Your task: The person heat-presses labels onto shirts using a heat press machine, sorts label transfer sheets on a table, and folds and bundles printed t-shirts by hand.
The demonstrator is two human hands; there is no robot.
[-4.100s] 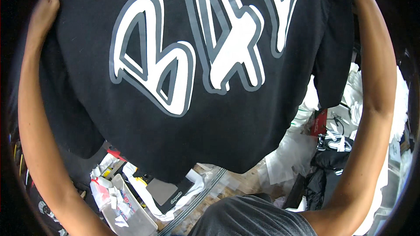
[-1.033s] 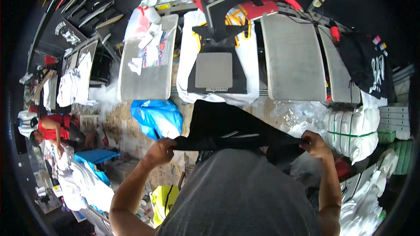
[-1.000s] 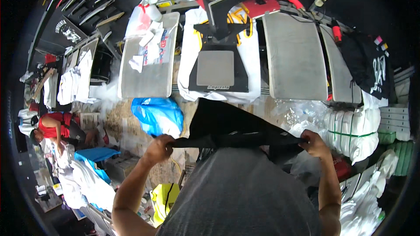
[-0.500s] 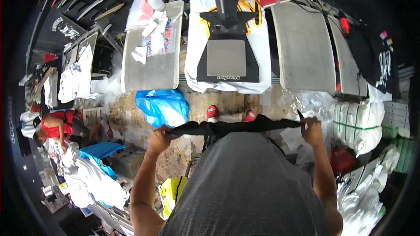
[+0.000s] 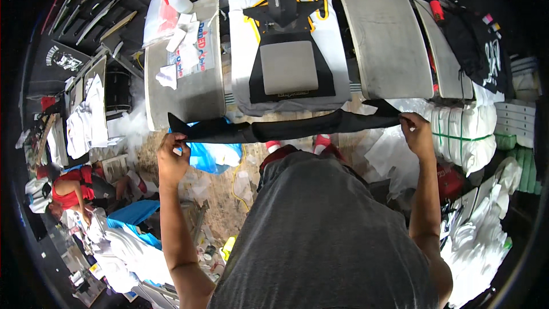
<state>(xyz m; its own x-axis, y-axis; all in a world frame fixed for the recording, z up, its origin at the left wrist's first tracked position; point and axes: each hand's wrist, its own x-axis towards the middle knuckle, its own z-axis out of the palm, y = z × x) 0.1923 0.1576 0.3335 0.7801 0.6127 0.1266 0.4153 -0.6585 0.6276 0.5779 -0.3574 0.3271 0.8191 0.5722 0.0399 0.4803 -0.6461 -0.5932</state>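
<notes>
A long black cloth (image 5: pixel 297 128) is stretched nearly level between my two hands, in front of my body. My left hand (image 5: pixel 173 159) pinches its left end, with a pointed corner sticking up beyond the fingers. At the other end my right hand (image 5: pixel 417 134) grips the cloth near another raised corner. The fabric hangs in a narrow folded band, so its full shape is hidden. Beyond it, a white garment with yellow and black trim (image 5: pixel 242 51) lies spread on a platen, beneath a black press frame with a grey pad (image 5: pixel 289 68).
Grey platens stand left (image 5: pixel 189 94) and right (image 5: pixel 392 51) of the press. A blue plastic bag (image 5: pixel 214 157) lies on the floor. White bundles tied with green strap (image 5: pixel 464 137) sit at right. Another person in a red top (image 5: pixel 71 187) bends over white fabric at far left.
Both hands have moved forward and farther apart, drawing the cloth wider and away from my body. The view has shifted somewhat, and the yellow item by my left arm is now mostly hidden.
</notes>
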